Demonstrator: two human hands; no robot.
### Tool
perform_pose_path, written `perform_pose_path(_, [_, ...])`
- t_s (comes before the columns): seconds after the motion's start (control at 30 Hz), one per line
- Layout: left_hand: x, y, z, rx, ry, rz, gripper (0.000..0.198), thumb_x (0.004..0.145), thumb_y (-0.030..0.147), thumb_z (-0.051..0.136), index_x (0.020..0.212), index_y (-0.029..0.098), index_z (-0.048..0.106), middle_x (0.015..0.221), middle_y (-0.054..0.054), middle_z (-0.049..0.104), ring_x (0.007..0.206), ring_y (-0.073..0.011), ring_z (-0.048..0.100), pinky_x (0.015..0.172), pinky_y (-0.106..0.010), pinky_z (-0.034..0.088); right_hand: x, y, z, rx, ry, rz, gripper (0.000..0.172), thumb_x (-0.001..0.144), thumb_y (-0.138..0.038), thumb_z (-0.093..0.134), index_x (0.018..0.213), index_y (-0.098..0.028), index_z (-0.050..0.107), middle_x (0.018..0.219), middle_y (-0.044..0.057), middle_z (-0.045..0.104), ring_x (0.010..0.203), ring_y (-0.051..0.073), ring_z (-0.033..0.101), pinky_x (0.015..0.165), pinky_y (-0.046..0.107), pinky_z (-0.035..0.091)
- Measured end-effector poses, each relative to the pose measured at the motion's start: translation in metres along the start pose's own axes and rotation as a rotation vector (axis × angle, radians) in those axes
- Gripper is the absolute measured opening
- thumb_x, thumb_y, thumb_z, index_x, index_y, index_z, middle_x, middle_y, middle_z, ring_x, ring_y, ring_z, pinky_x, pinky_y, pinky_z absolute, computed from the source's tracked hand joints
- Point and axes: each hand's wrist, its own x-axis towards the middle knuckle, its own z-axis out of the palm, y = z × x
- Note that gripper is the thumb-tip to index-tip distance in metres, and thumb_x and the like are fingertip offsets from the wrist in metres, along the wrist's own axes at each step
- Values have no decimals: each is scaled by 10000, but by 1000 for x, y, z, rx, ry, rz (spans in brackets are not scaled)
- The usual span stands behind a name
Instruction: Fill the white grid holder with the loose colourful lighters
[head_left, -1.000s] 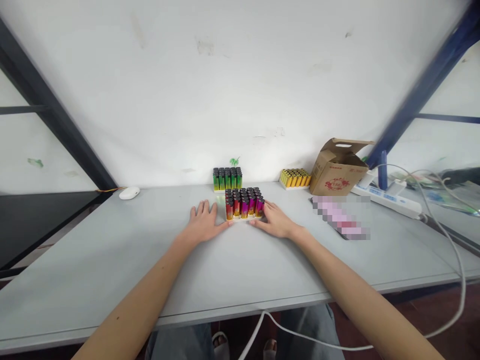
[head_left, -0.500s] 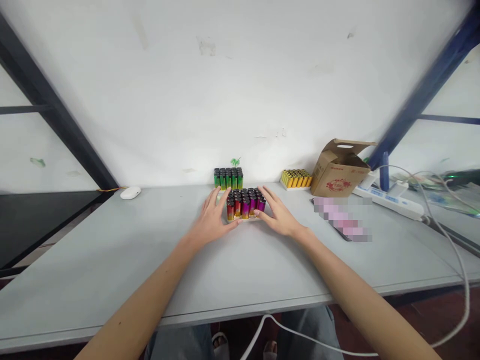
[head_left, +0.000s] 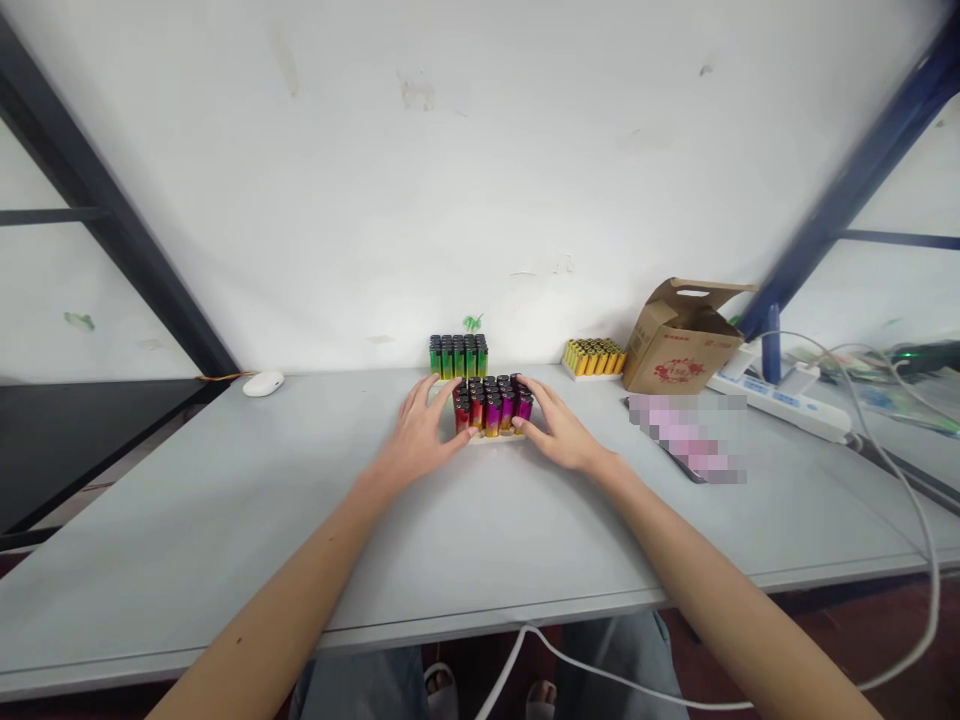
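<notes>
Upright red and purple lighters (head_left: 493,412) with black tops stand in rows in a shallow white tray (head_left: 496,439) on the table. My left hand (head_left: 424,428) is wrapped about the left side, its thumb at the front left lighter and its fingers reaching along the side. On the right side my right hand (head_left: 559,425) holds the block likewise, thumb at the front corner and fingers toward the back. Just behind, against the wall, is a block of green lighters (head_left: 458,356) with black tops.
Several yellow items (head_left: 595,356) stand in a white tray at the wall, beside an open cardboard box (head_left: 684,345). Further right lie a power strip (head_left: 784,403) and cables. A blurred-out pink flat object (head_left: 686,440) lies before the box. A white rounded device (head_left: 263,384) sits far left.
My left thumb has come in against the front left lighter. The hands have closed slightly about the tray, which looks almost unmoved; the view has shifted a little.
</notes>
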Motion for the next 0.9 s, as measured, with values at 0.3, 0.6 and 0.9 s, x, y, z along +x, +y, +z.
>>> perform_pose_path(0.3, [0,3,-1,-46,-27,-12,725,897,557,478,1519,266,247,1551,-118,285,1453,-304,246,1166,-493,268,-1,1,-2,29,1,12,862,892,-634,439,1569,-267,51,1626,88,180,1461,300,269,1169,508,283])
perform_pose_path(0.6, [0,1,4,68,3,-54,689,906,597,426,1496,257,322,1511,-126,364,1425,-317,288,1140,-505,284,1,-7,-7,-154,19,93,756,897,-656,385,1532,-270,249,1561,81,339,1406,306,354,1134,490,333])
perform_pose_path(0.9, [1,6,-2,36,24,-106,674,893,586,446,1462,233,366,1454,-136,411,1398,-313,327,1139,-497,287,0,-6,-7,-85,49,100,778,902,-641,392,1547,-256,189,1568,90,311,1376,312,392,1106,487,372])
